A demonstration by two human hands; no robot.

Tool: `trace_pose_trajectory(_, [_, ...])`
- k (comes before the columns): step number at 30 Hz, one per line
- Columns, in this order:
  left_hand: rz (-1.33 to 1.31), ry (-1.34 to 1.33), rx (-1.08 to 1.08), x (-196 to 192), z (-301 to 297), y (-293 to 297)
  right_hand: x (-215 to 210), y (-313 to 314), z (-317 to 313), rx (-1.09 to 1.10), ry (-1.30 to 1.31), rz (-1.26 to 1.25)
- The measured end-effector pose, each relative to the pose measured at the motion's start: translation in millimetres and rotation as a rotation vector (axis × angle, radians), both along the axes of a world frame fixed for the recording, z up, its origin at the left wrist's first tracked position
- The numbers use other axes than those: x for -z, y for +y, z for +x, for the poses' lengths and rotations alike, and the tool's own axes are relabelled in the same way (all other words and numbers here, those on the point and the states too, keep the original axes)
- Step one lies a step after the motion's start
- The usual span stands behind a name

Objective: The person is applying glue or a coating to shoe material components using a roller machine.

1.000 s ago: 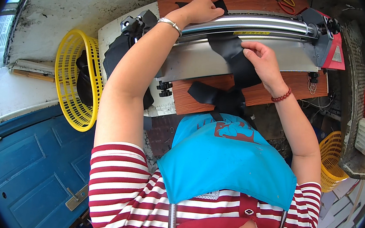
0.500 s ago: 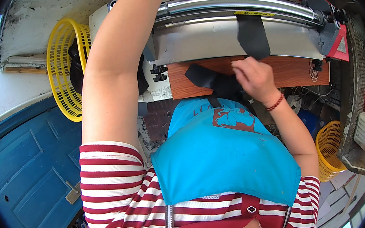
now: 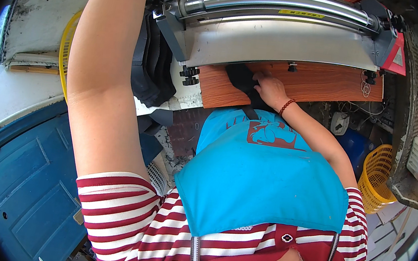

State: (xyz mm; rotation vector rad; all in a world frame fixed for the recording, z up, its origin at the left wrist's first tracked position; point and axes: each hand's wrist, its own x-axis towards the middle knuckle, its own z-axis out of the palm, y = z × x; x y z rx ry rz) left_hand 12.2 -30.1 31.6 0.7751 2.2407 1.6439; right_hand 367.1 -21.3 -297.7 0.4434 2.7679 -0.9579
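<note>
My left arm reaches up past the left end of the roller machine (image 3: 283,8), and its hand lies beyond the top edge. My right hand (image 3: 270,89) is at the wooden board in front of the machine, its fingers closed at the edge of a flat black sole-shaped piece (image 3: 242,77). That piece lies on the board with more black material at its near end, close to my blue apron. The fingertips are partly hidden, so the exact grip is hard to make out.
The machine has a shiny roller, a metal feed plate (image 3: 284,42) and a brown board (image 3: 320,86). Stacked black pieces (image 3: 152,66) sit left of it. Yellow baskets stand at left (image 3: 66,47) and right (image 3: 378,174). A blue door (image 3: 30,183) is at lower left.
The black piece that lay under the roller on the plate is gone from there. My right hand has moved left and down onto the black pieces. My left arm has shifted left.
</note>
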Motion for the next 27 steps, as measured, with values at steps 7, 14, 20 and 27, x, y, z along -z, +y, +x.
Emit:
trace_pose_trajectory(7, [-0.007, 0.124, 0.004, 11, 5, 5, 3, 4, -6, 0.136, -0.051, 0.010])
trace_pose_trajectory(14, [-0.011, -0.254, -0.154, 52, 6, 15, -9, -5, 0, 0.062, 0.007, 0.127])
trace_pose_trajectory(20, [-0.049, -0.267, -0.150, 47, 2, 11, 5, -11, 3, 0.048, 0.014, 0.108])
trace_pose_trajectory(27, [0.031, -0.211, 0.052, 64, -16, 7, -44, 6, 6, -0.158, 0.268, -0.030])
